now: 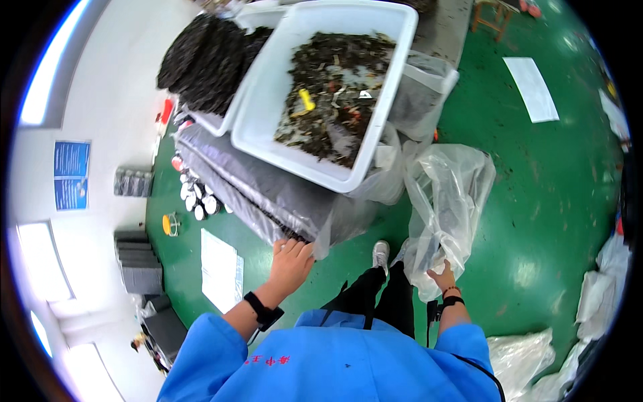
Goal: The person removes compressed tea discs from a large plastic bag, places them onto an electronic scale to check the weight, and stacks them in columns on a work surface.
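Note:
My left hand [291, 261] has its fingers curled over the open edge of a long grey plastic bag [261, 181] with dark contents showing along the opening. My right hand [444, 275] grips a large, crumpled clear plastic bag [452, 194] hanging beside my legs. Above the grey bag sits a white plastic tub [244, 120] holding scattered dark flakes [321, 67], pale scraps and a yellow piece [307, 99]. To its left, stacks of dark, sheet-like material [197, 57] fill another white tub [218, 121].
More bagged material [418, 94] stands right of the tub. White sheets [219, 268] lie on the green floor. Capped containers [197, 201] and grey stacks [137, 258] are at left, a wooden stool [492, 20] at upper right, and plastic sheeting [519, 355] at lower right.

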Demonstrator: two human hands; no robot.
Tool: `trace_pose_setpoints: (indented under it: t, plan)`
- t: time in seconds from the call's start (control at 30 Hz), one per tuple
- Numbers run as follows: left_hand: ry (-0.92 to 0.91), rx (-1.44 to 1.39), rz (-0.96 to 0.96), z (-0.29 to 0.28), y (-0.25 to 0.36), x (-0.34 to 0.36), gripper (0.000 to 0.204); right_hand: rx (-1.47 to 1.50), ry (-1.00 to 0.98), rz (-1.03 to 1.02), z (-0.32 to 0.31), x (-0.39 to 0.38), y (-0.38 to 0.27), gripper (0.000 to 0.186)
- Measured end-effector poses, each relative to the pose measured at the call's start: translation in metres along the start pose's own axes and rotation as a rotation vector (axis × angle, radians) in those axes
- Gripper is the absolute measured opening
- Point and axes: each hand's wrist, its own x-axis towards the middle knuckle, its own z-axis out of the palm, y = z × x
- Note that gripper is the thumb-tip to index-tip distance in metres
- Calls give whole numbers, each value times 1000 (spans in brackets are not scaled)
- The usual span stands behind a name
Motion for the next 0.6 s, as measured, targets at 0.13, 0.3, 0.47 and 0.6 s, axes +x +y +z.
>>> trace_pose_setpoints:
  t: [0.13,0.3,0.47,0.6]
  plan:
    - [40,-14,-19,6,-2,-4,29,135,534,-632,69,20,-29,119]
    - [-21,44,49,2,-20,-12,35,-76,262,-314,129,78,16,24]
    - [-54,140,68,-15,-95,-39,38,376,343,-50,-37,-33,190,12]
    - [-29,251,66,-20,-148,-58,24,733,600,235,-159,-183,189,9]
